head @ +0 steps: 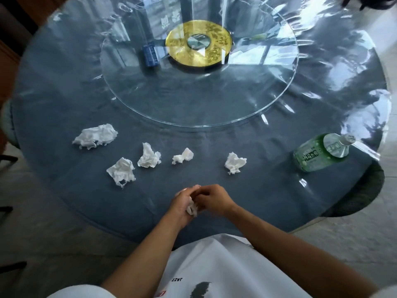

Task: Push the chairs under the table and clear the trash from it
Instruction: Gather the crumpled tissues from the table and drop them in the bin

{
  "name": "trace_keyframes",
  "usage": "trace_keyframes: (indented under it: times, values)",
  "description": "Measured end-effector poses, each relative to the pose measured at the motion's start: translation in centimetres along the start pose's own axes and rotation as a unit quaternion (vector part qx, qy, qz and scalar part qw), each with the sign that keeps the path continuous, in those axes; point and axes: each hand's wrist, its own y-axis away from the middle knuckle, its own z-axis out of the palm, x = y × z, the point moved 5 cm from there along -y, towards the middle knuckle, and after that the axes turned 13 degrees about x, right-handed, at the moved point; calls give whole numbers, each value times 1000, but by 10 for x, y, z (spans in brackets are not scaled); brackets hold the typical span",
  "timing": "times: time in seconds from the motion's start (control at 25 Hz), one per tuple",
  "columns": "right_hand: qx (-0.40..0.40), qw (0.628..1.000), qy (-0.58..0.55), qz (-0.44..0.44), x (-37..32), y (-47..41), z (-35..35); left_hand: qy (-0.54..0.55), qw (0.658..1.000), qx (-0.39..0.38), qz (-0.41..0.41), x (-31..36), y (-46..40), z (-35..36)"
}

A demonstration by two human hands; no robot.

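- Tissue wads on the round table (64, 201), from the left: a large flattened wad (95, 136) furthest left; a crumpled wad (121, 171) nearer the table edge; a third wad (148, 157) just beside it; a small wad (183, 156) near the middle; a fifth wad (234, 162) further right. All lie loose, apart from both hands.
- Left hand (182, 204): held over the table's near edge, fingers curled round a small white tissue ball (191, 208), which shows at the palm side.
- Right hand (212, 200): pressed against the left hand, fingers bent inward towards the same tissue ball; whether it actually pinches the tissue cannot be told.
- Glass turntable (171, 104): at table centre, with a gold disc (198, 43) at its hub and a blue box (150, 54) beside the disc.
- Green plastic bottle (320, 152): on its side at the right, capped, well apart from the hands.
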Motion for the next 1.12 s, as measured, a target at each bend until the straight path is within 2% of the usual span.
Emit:
trace_keyframes:
  times: [0.08,0.16,0.24,0.32,0.44,0.64,0.72,0.8,0.88,1.0,1.12]
  values:
    - [29,1000,9,0,3,-15,-18,19,1000,3,23,5,3,-1]
    - [127,990,59,-22,5,-35,-47,26,999,17,25,7,5,-3]
    - [235,964,113,-51,8,-51,-78,33,999,32,20,7,6,-8]
    - [265,946,176,-64,15,-65,-97,45,998,50,13,6,5,-17]
    - [217,943,246,-61,32,-83,-99,78,995,64,6,8,7,-27]
    - [221,959,175,-33,26,-82,-92,106,993,57,0,20,1,-39]
    - [176,978,111,-11,5,-69,-58,99,994,43,-4,29,-4,-44]
    - [93,995,21,7,-20,-53,-6,94,995,13,-19,41,-9,-47]
    - [30,999,-18,9,-43,-38,48,95,995,-14,-39,54,-14,-56]
    - [1,1000,2,-7,-66,-28,104,85,995,-22,-44,74,-20,-79]
    - [-20,990,-115,79,-82,-35,132,61,997,-50,-2,102,-29,-109]
